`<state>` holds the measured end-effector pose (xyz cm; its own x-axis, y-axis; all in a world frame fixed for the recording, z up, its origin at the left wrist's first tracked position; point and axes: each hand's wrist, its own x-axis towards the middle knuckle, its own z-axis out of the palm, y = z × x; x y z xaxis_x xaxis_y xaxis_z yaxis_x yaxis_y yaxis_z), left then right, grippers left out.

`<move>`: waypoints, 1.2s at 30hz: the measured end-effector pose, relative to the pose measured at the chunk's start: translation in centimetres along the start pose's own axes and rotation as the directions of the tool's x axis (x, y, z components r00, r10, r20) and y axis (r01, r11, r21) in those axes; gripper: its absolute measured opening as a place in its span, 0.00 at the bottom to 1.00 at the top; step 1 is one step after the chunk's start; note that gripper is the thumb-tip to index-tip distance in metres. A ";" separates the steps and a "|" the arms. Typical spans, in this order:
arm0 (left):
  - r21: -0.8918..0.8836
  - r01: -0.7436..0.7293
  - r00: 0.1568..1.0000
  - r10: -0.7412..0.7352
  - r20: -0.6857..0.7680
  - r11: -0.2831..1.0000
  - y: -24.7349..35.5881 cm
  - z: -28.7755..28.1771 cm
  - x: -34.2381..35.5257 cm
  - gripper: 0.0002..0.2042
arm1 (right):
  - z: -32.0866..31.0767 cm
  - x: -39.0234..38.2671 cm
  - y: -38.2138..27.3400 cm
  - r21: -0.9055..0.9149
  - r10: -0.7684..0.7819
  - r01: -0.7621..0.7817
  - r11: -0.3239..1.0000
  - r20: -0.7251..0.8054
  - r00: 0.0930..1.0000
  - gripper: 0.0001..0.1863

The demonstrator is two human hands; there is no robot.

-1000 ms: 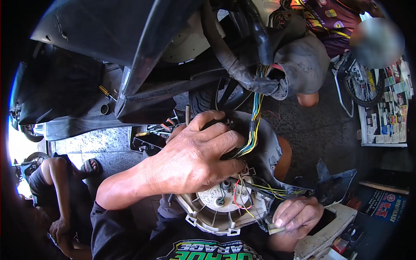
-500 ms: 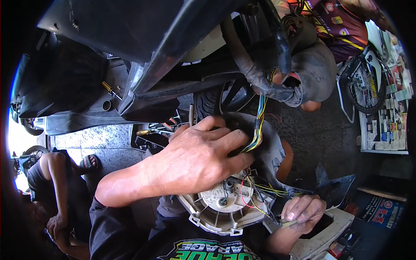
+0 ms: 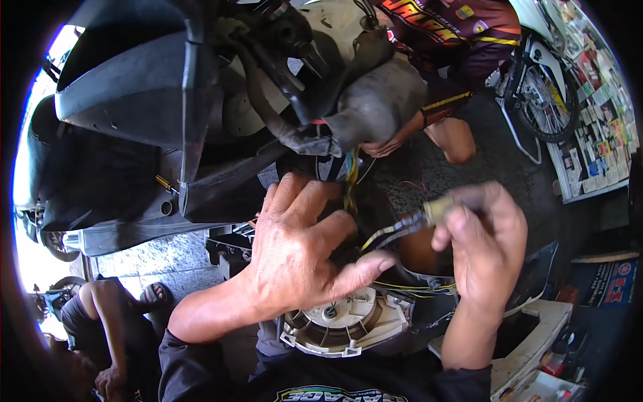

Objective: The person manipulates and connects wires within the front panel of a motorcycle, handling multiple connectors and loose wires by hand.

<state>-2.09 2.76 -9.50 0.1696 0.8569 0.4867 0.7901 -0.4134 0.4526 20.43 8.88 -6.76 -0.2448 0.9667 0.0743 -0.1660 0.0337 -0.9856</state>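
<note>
My right hand (image 3: 485, 244) is raised at the right, its thumb and fingers pinching a pale wire connector (image 3: 439, 210) with a dark-sleeved wire bundle running left from it. Slight motion blur covers these fingertips. My left hand (image 3: 298, 251) is spread over the headlight unit (image 3: 335, 315), its fingers bent and its thumb stretched out to the right. Below that hand shows the headlight's whitish ribbed back. A yellow-green wire harness (image 3: 351, 184) hangs down from the scooter just past my left fingers. Where those wires end is hidden behind my left hand.
A black scooter body (image 3: 134, 100) fills the upper left, with a screwdriver (image 3: 166, 184) on its footboard. Another person in a maroon shirt (image 3: 455, 40) crouches beyond, one hand (image 3: 380, 149) near the harness. A second person (image 3: 100, 315) sits lower left. A pale open box (image 3: 536, 335) stands lower right.
My right hand has come up from the headlight's lower right, bringing the connector with it. My left hand's thumb has swung outward. The view has shifted, so the scooter sits further left.
</note>
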 end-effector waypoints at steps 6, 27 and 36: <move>-0.110 0.234 0.959 -0.249 -0.139 0.966 -0.2 2.1 2.8 0.22 | 1.1 5.3 1.5 -0.060 0.097 -0.090 0.994 0.141 0.985 0.09; -0.271 0.314 0.946 -0.322 0.016 0.910 -7.9 9.3 2.1 0.15 | 6.1 11.4 3.0 -0.112 -0.010 0.027 0.993 0.143 0.990 0.05; -0.936 0.329 0.849 -0.474 0.235 0.124 -10.2 16.1 2.0 0.16 | 6.8 10.9 4.1 0.126 0.008 -0.036 0.991 0.219 0.976 0.14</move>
<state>-0.28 13.60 -25.20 -0.0916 0.9955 0.0228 -0.3977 -0.0576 0.9157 10.54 17.85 -8.97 -0.4491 0.8881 0.0983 -0.2761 -0.0333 -0.9606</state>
